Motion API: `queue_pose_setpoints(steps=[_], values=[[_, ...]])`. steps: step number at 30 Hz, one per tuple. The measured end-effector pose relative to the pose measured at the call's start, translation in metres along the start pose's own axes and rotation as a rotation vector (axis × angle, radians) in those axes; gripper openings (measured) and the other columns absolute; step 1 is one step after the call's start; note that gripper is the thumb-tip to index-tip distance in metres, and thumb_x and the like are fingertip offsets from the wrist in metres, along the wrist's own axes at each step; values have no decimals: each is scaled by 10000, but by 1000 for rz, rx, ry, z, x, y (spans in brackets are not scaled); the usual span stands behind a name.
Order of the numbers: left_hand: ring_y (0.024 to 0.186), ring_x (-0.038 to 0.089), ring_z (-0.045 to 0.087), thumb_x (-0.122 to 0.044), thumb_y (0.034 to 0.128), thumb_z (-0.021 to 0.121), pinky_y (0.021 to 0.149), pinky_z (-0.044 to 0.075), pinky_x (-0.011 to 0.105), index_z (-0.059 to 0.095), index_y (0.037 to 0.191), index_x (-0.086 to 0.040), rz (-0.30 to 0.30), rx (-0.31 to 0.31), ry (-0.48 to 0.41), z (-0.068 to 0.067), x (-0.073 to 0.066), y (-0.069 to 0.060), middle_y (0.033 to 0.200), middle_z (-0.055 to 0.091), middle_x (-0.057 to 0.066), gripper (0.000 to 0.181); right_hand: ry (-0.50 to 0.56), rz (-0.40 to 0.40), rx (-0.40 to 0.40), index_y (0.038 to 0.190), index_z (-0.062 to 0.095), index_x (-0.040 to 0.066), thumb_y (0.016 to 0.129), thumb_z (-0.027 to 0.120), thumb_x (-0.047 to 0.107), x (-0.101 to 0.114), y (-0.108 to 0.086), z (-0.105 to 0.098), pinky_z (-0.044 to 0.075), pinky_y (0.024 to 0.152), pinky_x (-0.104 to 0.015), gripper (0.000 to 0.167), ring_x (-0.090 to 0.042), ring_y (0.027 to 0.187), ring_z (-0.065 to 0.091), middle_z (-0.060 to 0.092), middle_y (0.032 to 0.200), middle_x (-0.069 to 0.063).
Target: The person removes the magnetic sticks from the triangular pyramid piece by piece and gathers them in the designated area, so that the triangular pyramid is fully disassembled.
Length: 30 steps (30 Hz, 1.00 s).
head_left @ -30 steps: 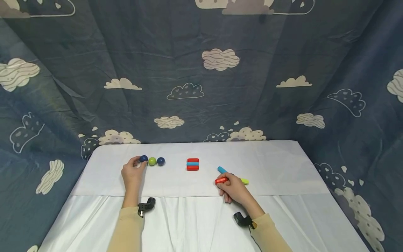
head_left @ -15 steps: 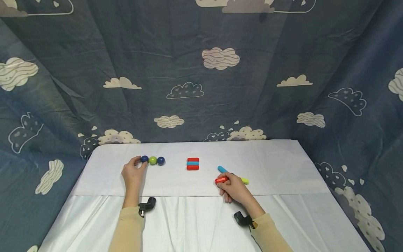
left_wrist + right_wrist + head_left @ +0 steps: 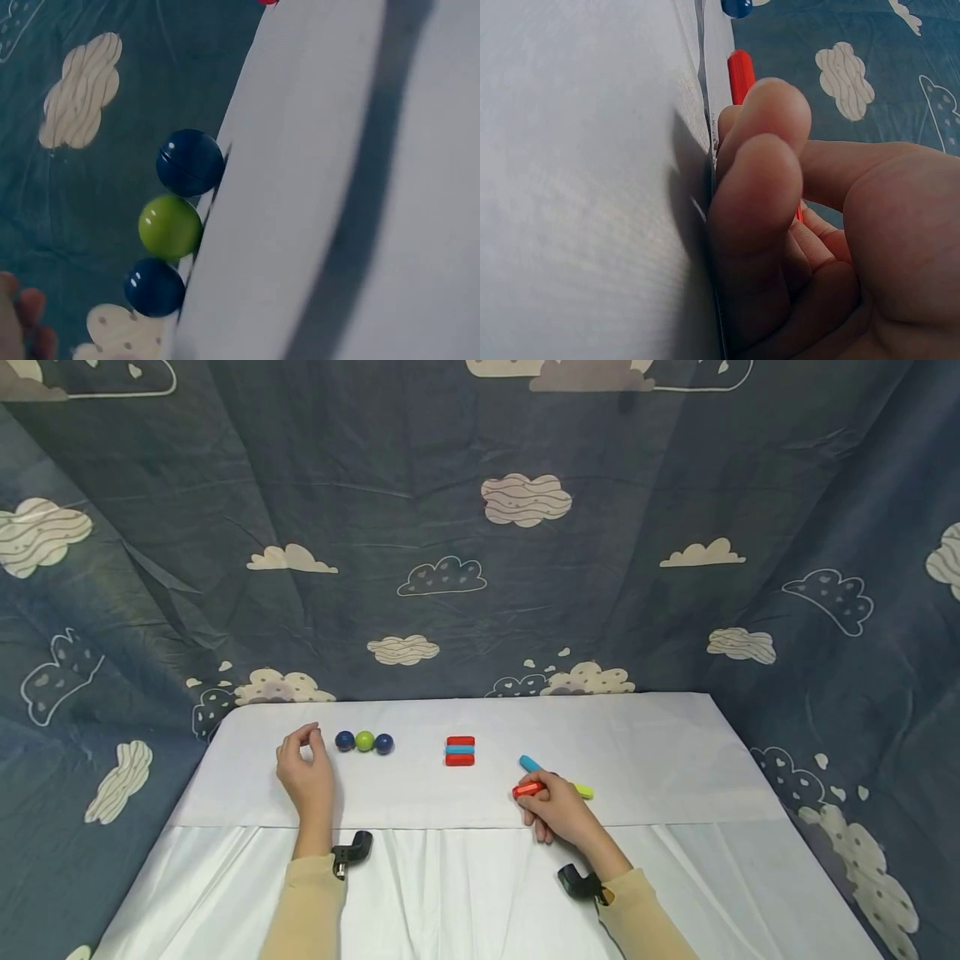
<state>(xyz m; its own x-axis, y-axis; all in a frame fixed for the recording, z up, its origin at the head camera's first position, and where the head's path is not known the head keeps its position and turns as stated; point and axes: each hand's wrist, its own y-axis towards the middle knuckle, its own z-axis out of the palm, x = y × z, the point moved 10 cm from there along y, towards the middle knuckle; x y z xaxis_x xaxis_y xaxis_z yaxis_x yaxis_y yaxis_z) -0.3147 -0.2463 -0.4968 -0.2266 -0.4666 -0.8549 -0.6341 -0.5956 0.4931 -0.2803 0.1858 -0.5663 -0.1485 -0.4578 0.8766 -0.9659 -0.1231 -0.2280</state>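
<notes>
My left hand [image 3: 307,772] is held just left of a row of balls, its thumb and fingers curved and apart with nothing between them. The row has a dark blue ball [image 3: 345,741], a green ball [image 3: 364,742] and another dark blue ball [image 3: 384,744]. In the left wrist view, fingertips [image 3: 34,319] show at the lower left, apart from the nearest ball. My right hand [image 3: 553,806] pinches a short red stick [image 3: 527,789] low over the cloth; fingers mostly hide it in the right wrist view. Beside this hand lie a blue stick [image 3: 528,763] and a yellow-green stick [image 3: 583,791], both partly hidden.
At mid-table, two red sticks [image 3: 460,760] lie parallel with a blue stick [image 3: 460,750] between them. A white cloth [image 3: 420,793] covers the table. Behind it hangs a dark blue curtain [image 3: 450,635] with a cloud print.
My left hand has let go of the leftmost blue ball and drawn back to the left. The balls stay in their row. The right hand keeps its place, still holding the red stick.
</notes>
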Motion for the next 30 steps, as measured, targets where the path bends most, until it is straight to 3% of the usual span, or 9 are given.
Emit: queue_pose_setpoints(steps=[3,5,8,10,15,20,23,27,30], values=[[897,268,576,-38,1031,632,881,391,294,742,1073,30,166,-41,-72,5,-33,-13,932,704,219,136,-10,10,-5,1236,620,73,1028,702,166,-1,0,-1,510,446,-264,242,-147,426,563,674,680,-54],[836,248,584,-3,1008,646,842,422,286,753,1046,21,283,1,-115,19,-58,-28,871,691,192,115,-18,14,-9,1236,622,81,1024,708,173,-1,0,-1,504,444,-260,246,-145,426,558,675,678,-53],[800,236,616,12,983,674,801,479,291,769,1040,-10,414,168,-151,53,-88,-59,839,699,135,114,-29,13,-19,1225,632,97,1018,721,202,-1,0,-2,490,437,-257,249,-146,424,549,673,671,-52],[814,219,637,-5,974,704,792,509,296,777,1064,-31,450,323,-144,78,-100,-81,862,723,96,119,-34,9,-22,1215,641,104,1014,726,229,0,-1,-1,485,436,-255,251,-148,424,546,671,668,-49],[875,173,684,-62,961,760,787,580,290,780,1142,-69,386,712,-79,128,-102,-130,988,775,31,182,-69,-21,-10,1153,668,126,1032,699,273,5,-2,2,455,424,-236,192,-146,422,527,654,654,-27],[961,122,682,-181,965,785,897,581,316,726,1304,-155,290,1012,46,155,-91,-164,1164,765,-20,344,-176,-110,9,1083,698,151,1042,681,272,16,-5,5,394,425,-229,129,-131,418,488,620,618,11],[969,104,647,-231,964,796,901,565,314,705,1340,-191,285,1083,121,160,-87,-174,1178,740,-40,390,-294,-158,20,1057,725,199,1017,707,288,22,-7,9,376,491,-226,100,-109,486,491,588,621,52],[936,101,620,-234,960,804,869,553,290,756,1248,-194,277,1098,152,160,-85,-177,1098,734,-47,295,-435,-208,38,1017,762,266,982,734,288,27,-9,14,356,590,-238,50,-103,610,491,547,650,89],[926,100,616,-230,959,804,868,554,274,784,1167,-186,258,1105,154,160,-83,-178,1068,738,-49,214,-418,-216,51,1008,772,283,979,731,256,25,-9,15,348,600,-238,57,-105,631,472,509,655,84]])
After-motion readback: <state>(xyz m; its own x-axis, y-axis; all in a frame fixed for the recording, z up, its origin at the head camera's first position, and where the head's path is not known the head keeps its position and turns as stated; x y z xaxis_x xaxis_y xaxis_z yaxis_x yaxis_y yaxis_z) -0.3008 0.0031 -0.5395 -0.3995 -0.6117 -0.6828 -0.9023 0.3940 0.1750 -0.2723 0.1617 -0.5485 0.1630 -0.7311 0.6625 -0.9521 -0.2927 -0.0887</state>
